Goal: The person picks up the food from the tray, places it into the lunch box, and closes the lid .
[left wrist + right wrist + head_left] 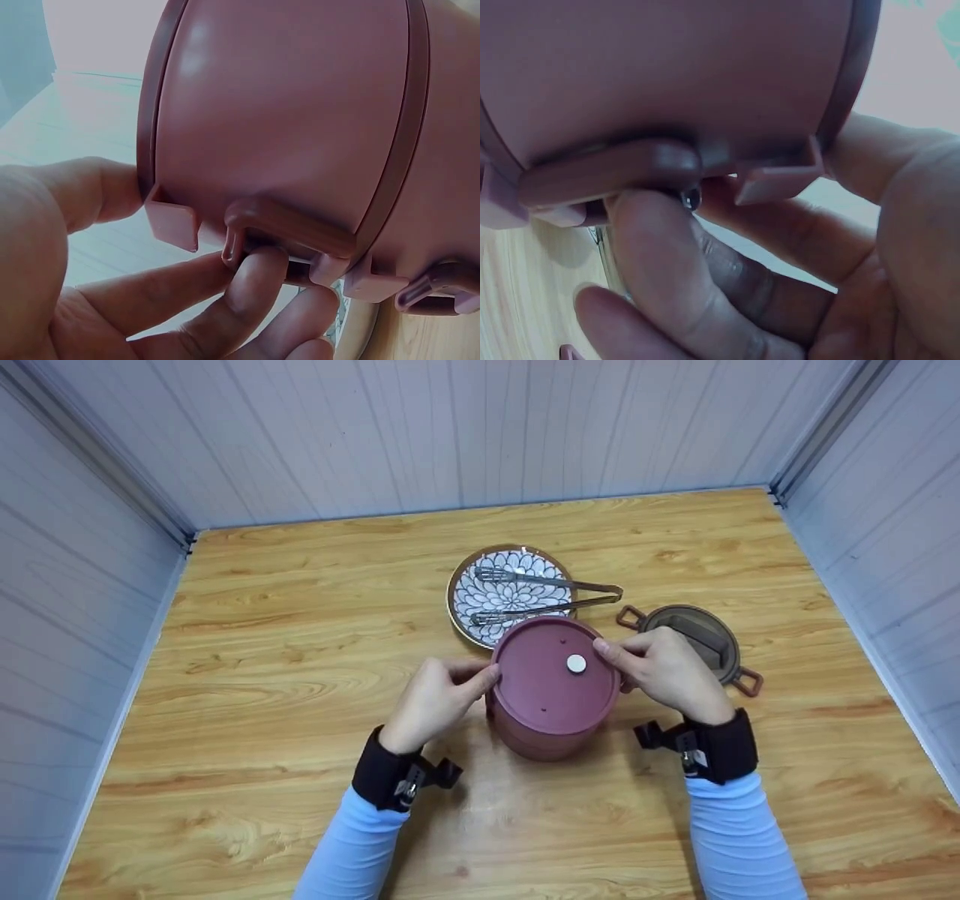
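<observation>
A round maroon stacked lunch box (555,690) stands upright before me, its lid bearing a white round button (576,664). My left hand (435,701) grips its left side. The thumb lies on the lid's rim while curled fingers hook at a side latch (289,225). On the opposite side my right hand (671,671) holds it likewise, thumb at the rim and fingers around the other latch (611,171). Between the tiers runs a darker band (394,165), visible in the left wrist view. The inside is hidden by the lid.
Behind the lunch box is a patterned plate (472,585) with metal tongs (592,592) lying across it. A brown round lid or pan (686,619) with two side handles sits to the right, partly covered by my right hand. Pale panel walls (487,435) enclose the wooden table (300,660).
</observation>
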`<state>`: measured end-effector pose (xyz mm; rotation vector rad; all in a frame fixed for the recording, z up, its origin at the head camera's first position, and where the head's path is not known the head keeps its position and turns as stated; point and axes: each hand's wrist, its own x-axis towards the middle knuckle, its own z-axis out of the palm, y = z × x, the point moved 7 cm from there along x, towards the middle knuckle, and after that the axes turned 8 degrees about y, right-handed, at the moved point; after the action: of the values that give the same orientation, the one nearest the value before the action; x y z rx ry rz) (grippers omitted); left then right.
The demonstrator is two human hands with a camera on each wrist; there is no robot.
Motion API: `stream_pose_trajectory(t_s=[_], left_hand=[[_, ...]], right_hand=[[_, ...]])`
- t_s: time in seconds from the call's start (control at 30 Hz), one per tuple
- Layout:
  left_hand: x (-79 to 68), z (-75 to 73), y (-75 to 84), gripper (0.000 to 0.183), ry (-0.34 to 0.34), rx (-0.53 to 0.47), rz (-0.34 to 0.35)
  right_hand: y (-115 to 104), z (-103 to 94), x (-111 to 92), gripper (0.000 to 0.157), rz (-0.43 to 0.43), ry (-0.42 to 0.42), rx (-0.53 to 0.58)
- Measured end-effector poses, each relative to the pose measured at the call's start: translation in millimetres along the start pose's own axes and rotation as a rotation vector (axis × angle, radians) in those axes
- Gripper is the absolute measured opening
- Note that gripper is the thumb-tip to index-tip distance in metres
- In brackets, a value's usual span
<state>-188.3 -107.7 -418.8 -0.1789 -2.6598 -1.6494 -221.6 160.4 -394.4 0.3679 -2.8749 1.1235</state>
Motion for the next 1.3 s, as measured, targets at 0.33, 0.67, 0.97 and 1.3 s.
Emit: stream_pose_trajectory(t_s=[0.33, 0.67, 0.97, 1.3], left_hand=[[-0.1, -0.4, 2.5, 0.031, 0.029, 0.011, 0.032], [1.5, -0.8, 1.2, 0.033, 0.025, -0.014, 0.028], [4.4, 0.4, -2.5, 0.033, 0.004, -0.077, -0.002], [4.0, 0.1, -2.1, 0.033, 0.001, -0.056, 0.010]], right_hand=[[-3.5, -0.6, -0.1, 0.051, -0.004, -0.007, -0.045], [-4.2, -0.1, -2.0, 0.048, 0.022, -0.041, -0.023], [-2.3, -0.1, -3.8, 0.047, 0.055, -0.064, -0.004], [-3.5, -0.8, -3.5, 0.048, 0.046, -0.068, -0.015]])
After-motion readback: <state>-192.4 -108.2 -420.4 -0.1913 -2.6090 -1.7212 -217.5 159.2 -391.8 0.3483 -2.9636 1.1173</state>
